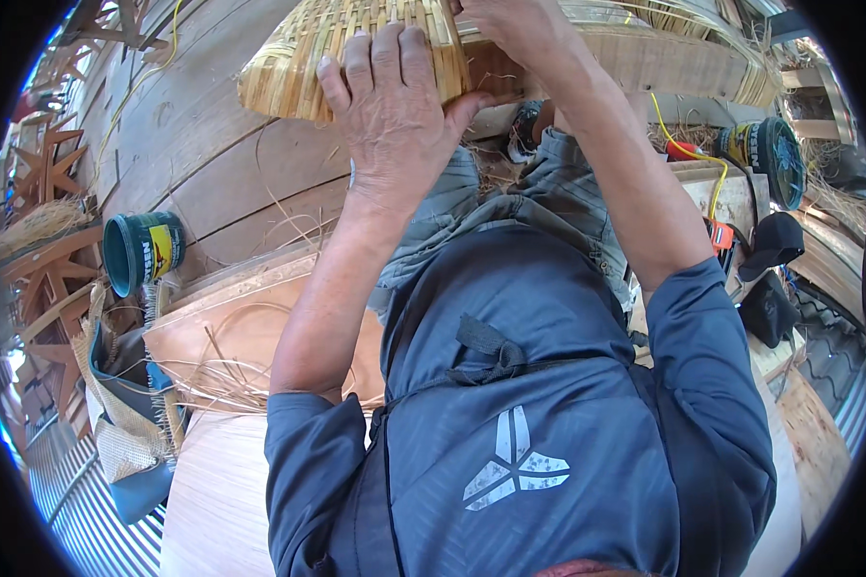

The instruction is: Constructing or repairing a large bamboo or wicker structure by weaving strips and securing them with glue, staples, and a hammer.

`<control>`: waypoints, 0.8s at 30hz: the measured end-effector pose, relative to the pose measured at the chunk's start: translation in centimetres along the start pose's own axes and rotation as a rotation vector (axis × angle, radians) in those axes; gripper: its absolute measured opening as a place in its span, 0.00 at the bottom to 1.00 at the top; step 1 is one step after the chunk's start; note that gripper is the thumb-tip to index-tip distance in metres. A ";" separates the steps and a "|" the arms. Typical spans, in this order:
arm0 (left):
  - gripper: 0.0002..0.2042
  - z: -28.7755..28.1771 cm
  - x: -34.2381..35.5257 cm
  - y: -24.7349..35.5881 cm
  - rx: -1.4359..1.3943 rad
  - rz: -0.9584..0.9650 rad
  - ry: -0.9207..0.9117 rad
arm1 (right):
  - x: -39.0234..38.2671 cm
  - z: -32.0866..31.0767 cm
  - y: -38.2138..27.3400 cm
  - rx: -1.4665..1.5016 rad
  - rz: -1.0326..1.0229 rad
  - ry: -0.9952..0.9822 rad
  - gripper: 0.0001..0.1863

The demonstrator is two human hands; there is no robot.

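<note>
My left hand [390, 120] lies on a woven rattan panel [289, 72] at the top of the head view. Its fingers are spread over the weave near the panel's right end. The thumb stretches right, toward the edge of a wooden board [645, 53]. My right hand [515, 24] is at the weave's upper right edge, partly cut off by the top of the picture. Its fingers are bent in, and what they pinch is hidden. Rattan strips also wrap the board's far right end.
A dark green bucket [144, 252] stands on the plank floor at left, another bucket [777, 159] at right. A yellow cord [717, 188] runs to an orange tool [720, 233]. Loose fibres [226, 380], a dark cap [775, 245] and star-shaped wooden frames [48, 168] lie around.
</note>
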State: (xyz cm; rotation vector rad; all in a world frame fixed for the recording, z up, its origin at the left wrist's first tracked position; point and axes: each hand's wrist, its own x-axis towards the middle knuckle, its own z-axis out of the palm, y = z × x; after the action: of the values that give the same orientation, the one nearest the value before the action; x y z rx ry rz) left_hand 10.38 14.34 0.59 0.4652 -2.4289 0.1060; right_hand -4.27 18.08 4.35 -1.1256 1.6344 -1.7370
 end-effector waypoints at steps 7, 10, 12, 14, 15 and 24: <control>0.39 0.0 0.0 0.0 0.007 0.006 0.013 | 0.3 -0.1 1.2 0.110 0.076 0.073 0.14; 0.35 -0.8 0.1 -0.3 0.056 0.034 -0.036 | 0.9 -0.1 1.8 0.086 0.034 0.061 0.14; 0.34 -2.3 0.5 -1.2 -0.081 0.011 -0.034 | 1.0 -0.5 1.7 -0.247 -0.012 0.117 0.15; 0.26 -4.5 1.8 -3.6 -0.197 0.056 0.042 | 1.2 -0.3 1.6 -0.238 0.039 0.097 0.15; 0.22 -5.1 2.5 -4.8 -0.144 0.034 0.069 | 1.4 -0.6 1.6 -0.237 0.087 0.086 0.16; 0.28 -1.4 2.5 -15.8 -1.242 -0.543 -0.244 | 1.7 0.0 1.7 -0.052 0.148 0.075 0.15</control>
State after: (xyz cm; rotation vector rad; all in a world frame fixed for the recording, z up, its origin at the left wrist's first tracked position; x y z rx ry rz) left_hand 14.99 -0.96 2.59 0.5055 -1.9817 -1.6303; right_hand -5.53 16.40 3.06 -0.9470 1.7700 -1.6687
